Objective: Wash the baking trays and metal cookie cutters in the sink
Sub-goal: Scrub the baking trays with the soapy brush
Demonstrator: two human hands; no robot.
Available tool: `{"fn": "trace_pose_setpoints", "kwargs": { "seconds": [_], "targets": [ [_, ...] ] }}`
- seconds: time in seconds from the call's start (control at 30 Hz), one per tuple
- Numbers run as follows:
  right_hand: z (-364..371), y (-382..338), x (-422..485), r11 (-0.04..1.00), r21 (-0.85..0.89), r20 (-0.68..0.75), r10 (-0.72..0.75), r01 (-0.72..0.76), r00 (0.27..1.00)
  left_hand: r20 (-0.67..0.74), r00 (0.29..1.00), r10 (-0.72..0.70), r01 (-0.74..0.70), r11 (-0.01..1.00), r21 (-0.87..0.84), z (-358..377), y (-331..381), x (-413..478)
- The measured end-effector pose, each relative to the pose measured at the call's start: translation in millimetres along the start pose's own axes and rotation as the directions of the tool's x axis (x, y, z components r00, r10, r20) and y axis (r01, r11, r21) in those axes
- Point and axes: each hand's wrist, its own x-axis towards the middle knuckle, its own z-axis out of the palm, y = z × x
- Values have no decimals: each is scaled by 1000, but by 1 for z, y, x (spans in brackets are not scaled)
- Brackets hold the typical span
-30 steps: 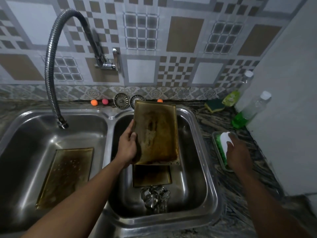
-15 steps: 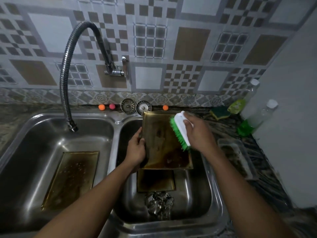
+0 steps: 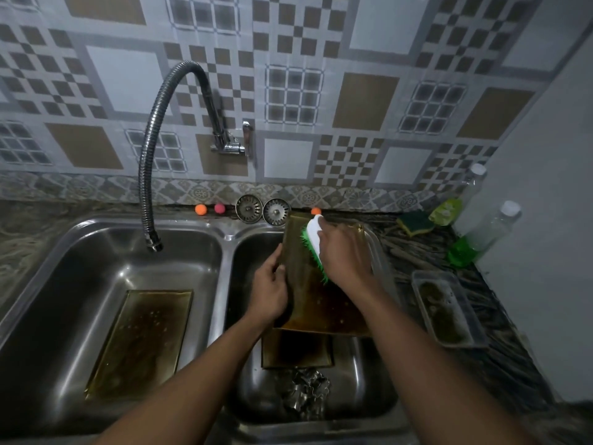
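Right hand [image 3: 345, 255] has come over from the clear container [image 3: 446, 308] on the tabletop [image 3: 423, 252], where it was a second ago. It's now above the right basin, fingers wrapped round the white back of the brush [image 3: 313, 239]. Green bristles are down on the tray [image 3: 321, 303], up near its far end and more toward the middle than half a second back.

Left hand [image 3: 269, 290] is clamped on the tray's left edge, thumb on top, same grip as before as far as I can see. That tray sits tilted over the right basin of the sink [image 3: 224, 239]. Its far end is up by the back rim and its near end hangs over a second tray [image 3: 296, 351] lying flat on the basin floor.

Cookie cutters [image 3: 308, 391] are heaped at the near end of the same basin, just beside the second tray. A third tray [image 3: 141, 342] lies flat in the left basin, with the faucet hose [image 3: 147, 175] ending above that basin's far side.

Two strainers [image 3: 248, 208] lean against the wall behind the sink. On the tabletop to the right there's a sponge [image 3: 414, 224] and a bottle [image 3: 481, 232] with green liquid in it.
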Motion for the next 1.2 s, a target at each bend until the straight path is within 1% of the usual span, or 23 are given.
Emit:
{"fn": "trace_pose_setpoints", "kwargs": {
  "seconds": [0.17,0.2,0.23,0.3,0.37,0.43,0.5,0.57,0.6,0.63,0.7,0.73,0.77,0.8,0.87,0.9,0.97,1.03,1.1,1.13,1.2],
  "targets": [
    [-6,21,4,981,77,-24,178,-175,984,27,1000,-8,8,1000,12,-3,3,-2],
    [-7,15,4,980,96,-14,175,-172,985,35,999,-16,15,1000,18,-1,2,-2],
    [-5,6,3,984,107,10,140,-140,990,38,999,-28,28,999,20,0,2,-3],
    [1,-12,-4,991,131,62,21,-29,998,24,999,-47,47,999,6,0,2,-3],
    [7,-16,-9,990,134,65,-61,52,996,8,999,-47,47,999,-10,-4,3,-7],
    [5,-4,-6,997,71,39,-30,27,999,6,1000,-23,23,1000,-3,-7,4,-12],
    [-1,10,4,998,6,-5,63,-63,998,12,1000,-10,10,1000,-8,-7,4,-15],
    [-4,11,11,987,47,-23,153,-152,988,11,1000,4,-4,1000,-17,-4,4,-14],
    [-4,3,12,985,86,-19,153,-151,988,8,1000,11,-11,1000,-15,-3,4,-13],
    [-3,-7,11,987,117,-3,112,-111,994,5,1000,17,-17,1000,-8,-2,4,-12],
    [3,-20,6,988,152,23,-21,18,1000,-5,1000,18,-18,1000,-7,-3,4,-11],
    [3,-21,3,986,157,29,-60,55,998,-10,1000,10,-10,1000,-11,-5,4,-11],
    [3,-16,4,987,156,39,-46,39,998,-17,1000,6,-6,1000,-8,-8,3,-11],
    [3,-9,7,988,153,37,8,-13,999,-21,1000,12,-12,1000,-2,-10,2,-12],
    [2,4,13,982,135,-2,131,-130,991,-21,999,35,-35,999,5,-10,2,-12],
    [2,5,13,981,119,-21,155,-151,988,-18,999,44,-44,999,2,-9,3,-12],
    [2,-7,7,987,129,-24,100,-96,995,-22,998,59,-60,998,-8,-6,5,-9],
    [3,-26,-7,980,199,24,-11,6,1000,-56,997,60,-61,998,-12,-5,4,-4],
    [3,-30,-21,974,216,56,-84,70,995,-100,994,46,-50,998,-38,-8,3,-1],
    [2,-25,-24,980,190,59,-75,63,995,-113,993,44,-48,998,-39,-10,2,-1],
    [0,-6,-22,993,121,21,1,-4,1000,-131,990,59,-62,998,-19,-13,5,-3]
  ]
}}
